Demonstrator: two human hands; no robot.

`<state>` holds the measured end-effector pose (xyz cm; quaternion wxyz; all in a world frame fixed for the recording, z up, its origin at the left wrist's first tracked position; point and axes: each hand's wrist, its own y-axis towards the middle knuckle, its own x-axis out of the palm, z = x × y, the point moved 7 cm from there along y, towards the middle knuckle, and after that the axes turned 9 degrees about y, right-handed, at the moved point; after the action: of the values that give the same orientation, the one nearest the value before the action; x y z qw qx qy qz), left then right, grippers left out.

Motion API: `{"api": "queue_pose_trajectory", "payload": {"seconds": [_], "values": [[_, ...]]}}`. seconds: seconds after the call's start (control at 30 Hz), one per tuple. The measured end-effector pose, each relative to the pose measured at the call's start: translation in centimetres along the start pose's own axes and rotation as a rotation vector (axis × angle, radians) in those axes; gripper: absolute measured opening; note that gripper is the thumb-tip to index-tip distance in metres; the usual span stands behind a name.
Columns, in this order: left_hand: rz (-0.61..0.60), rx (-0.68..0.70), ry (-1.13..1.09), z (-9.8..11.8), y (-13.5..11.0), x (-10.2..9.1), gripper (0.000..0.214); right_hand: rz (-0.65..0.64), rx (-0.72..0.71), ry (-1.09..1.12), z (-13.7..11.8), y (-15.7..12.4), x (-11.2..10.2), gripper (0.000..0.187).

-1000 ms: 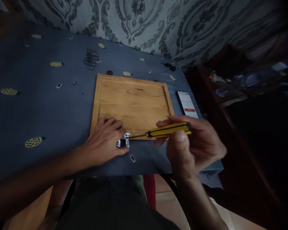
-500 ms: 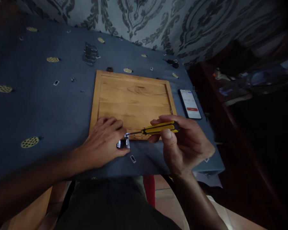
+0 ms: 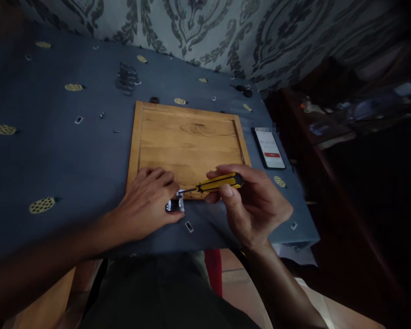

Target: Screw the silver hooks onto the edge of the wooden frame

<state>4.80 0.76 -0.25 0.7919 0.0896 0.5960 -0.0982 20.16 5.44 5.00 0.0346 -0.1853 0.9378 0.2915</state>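
Observation:
My right hand (image 3: 255, 205) grips a yellow and black screwdriver (image 3: 219, 182) by its handle, shaft pointing left. The screwdriver's tip meets a shiny metal bracket (image 3: 181, 204), probably a hinge, at the near edge of a framed wooden panel (image 3: 188, 146). Resting over the panel's near left part, my left hand (image 3: 150, 201) has its fingers curled, with the thumb below the bracket, holding it against the edge. Part of the bracket is hidden by the left hand. Small dark holes show in the panel's edge to the right of the bracket.
The panel lies on a dark blue patterned tablecloth (image 3: 55, 164). A lit phone (image 3: 270, 148) is right of it. Beyond are dark scissors (image 3: 243, 90) and a clear, ribbed object (image 3: 126, 78). Small metal pieces (image 3: 103, 115) and a screw (image 3: 116, 131) lie to the left.
My right hand and the screwdriver have shifted slightly left, with the tip still at the bracket. My left hand stays in place. The whole view has moved a little.

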Motion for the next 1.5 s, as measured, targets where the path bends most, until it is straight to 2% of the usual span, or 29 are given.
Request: {"api": "queue_pose_trajectory", "payload": {"seconds": [0.23,0.3,0.4,0.57,0.77,0.93,1.23,1.37,1.5], "values": [[0.008,0.006,0.032,0.0,0.0,0.0,0.03,-0.089,-0.002,0.021,-0.7,0.7,0.7,0.016],[0.007,0.007,0.032,0.0,0.0,-0.1,0.03,-0.103,0.035,0.052,-0.7,1.0,0.7,0.014],[-0.015,0.005,0.029,0.0,0.1,-0.1,0.028,-0.142,0.101,0.11,-0.6,1.2,0.8,0.016],[-0.032,0.002,0.026,-0.1,0.1,0.0,0.027,-0.213,0.076,0.126,-1.1,1.4,1.0,0.023],[0.013,0.02,0.047,-0.1,0.2,0.0,0.029,-0.134,0.038,0.142,-0.8,1.8,1.1,0.013],[0.003,0.017,0.051,-0.1,0.2,-0.1,0.031,-0.064,0.079,0.164,-0.3,1.8,1.1,0.017],[-0.009,0.018,0.073,0.0,0.1,-0.2,0.027,-0.182,0.111,0.167,-0.6,1.8,1.4,0.019],[0.009,0.018,0.061,-0.1,0.1,-0.1,0.024,-0.15,0.074,0.142,-0.5,2.0,1.4,0.018],[0.014,0.021,0.058,-0.2,0.1,-0.2,0.026,-0.11,0.097,0.122,-0.3,2.1,1.4,0.019]]}}
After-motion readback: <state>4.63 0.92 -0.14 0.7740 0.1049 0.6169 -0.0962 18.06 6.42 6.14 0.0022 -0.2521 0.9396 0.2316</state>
